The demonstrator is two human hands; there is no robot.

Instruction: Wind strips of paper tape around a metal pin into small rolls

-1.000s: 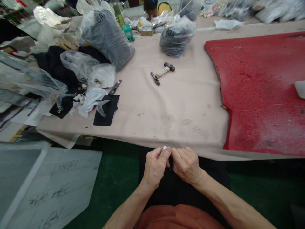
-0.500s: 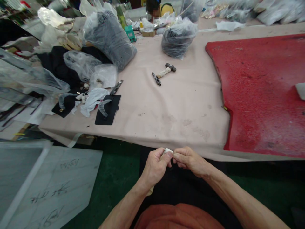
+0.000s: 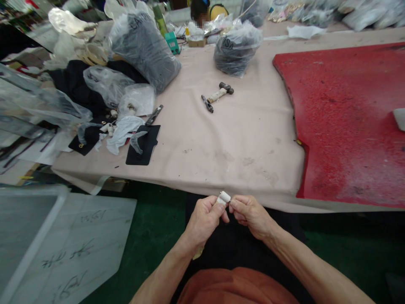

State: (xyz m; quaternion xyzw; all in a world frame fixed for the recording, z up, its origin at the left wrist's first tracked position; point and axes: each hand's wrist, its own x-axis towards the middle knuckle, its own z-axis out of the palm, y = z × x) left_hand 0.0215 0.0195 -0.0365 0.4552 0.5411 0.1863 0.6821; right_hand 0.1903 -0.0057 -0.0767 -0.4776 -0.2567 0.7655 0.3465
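Just off the table's front edge, my left hand [image 3: 205,217] is closed around a small white roll-like piece [image 3: 225,197], whose upper end sticks out above the thumb. My right hand [image 3: 249,213] is pinched close beside it, fingertips at the piece's lower right edge; what they grip is too small to make out. A pale yellowish scrap [image 3: 198,253] shows under my left wrist. On the table beyond lie a hammer [image 3: 218,94] with a wrapped handle and, touching its handle end, a dark metal tool [image 3: 207,104].
A large red board [image 3: 344,126] covers the table's right side. Bagged dark goods [image 3: 237,50] and a bigger bag [image 3: 145,50] stand farther back. A black flat piece [image 3: 143,145] lies near the left edge. Below left is a grey plastic bin [image 3: 63,190]. A person [image 3: 200,12] sits across.
The white piece now shows more above my left thumb. My left thumb has shifted slightly lower, and my right hand stays pinched beside it.
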